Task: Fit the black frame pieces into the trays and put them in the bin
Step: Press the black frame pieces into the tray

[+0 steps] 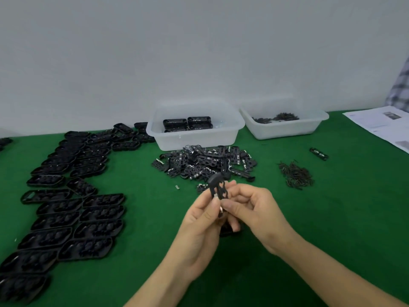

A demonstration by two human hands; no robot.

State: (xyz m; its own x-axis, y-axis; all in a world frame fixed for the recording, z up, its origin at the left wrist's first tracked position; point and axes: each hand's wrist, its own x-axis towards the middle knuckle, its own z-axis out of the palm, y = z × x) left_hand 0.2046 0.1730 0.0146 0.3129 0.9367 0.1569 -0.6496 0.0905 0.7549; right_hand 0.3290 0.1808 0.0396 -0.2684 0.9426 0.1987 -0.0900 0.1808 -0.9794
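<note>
I see the green surface (332, 229) with black trays (77, 209) in rows at left, then the bin (194, 135). My left hand (203, 220) and right hand (254, 209) both pinch one black frame piece (218, 188), held up above the surface.

Green-covered table (332, 229) set against a pale wall (155, 52)
Checked cloth (400, 89) is seen at three o'clock
</note>
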